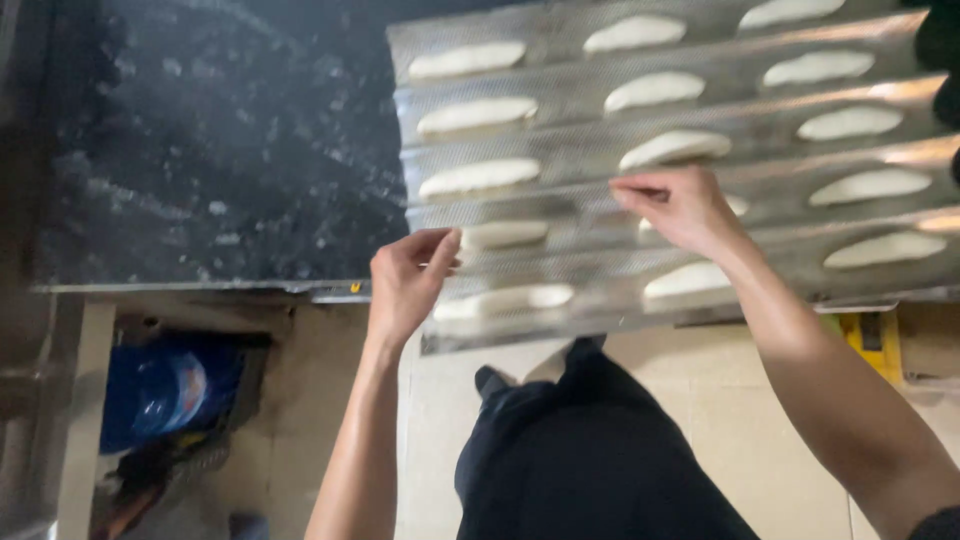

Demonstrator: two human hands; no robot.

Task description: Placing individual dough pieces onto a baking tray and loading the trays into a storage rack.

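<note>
So, quick rundown of what's on the counter right now.

Tray: a long perforated metal baguette tray (pixel 600 150) with wavy channels sits on a dark speckled stone counter (pixel 220 150), its near edge hanging a bit over the counter's front lip.

Dough so far: pretty much every channel already has pale, oblong dough pieces (pixel 478 113) laid in it, roughly three columns across. I'd judge the loading is mostly done, since I can't spot an obviously bare slot, though the far right end is cut off by the frame.

What's left: looks like just fiddling with the near rows, as far as I can tell. None of the pieces look scored or baked.

Left hand (pixel 408 282): hovering at the tray's near left part, thumb and fingers curled toward each other in a loose pinch, right beside the short dough piece (pixel 503 234) in the second-nearest channel. Can't tell if it's actually touching the dough or holding a bit of it.

Right hand (pixel 685 208): over the middle column, fingertips drawn together and pointing left, pinching or just brushing something at the ridge above a dough piece it partly covers. Too small to say what, if anything, is between them.

Below: tiled floor (pixel 720 400), the person's dark trousers, a blue bag (pixel 165 390) under the counter.
</note>
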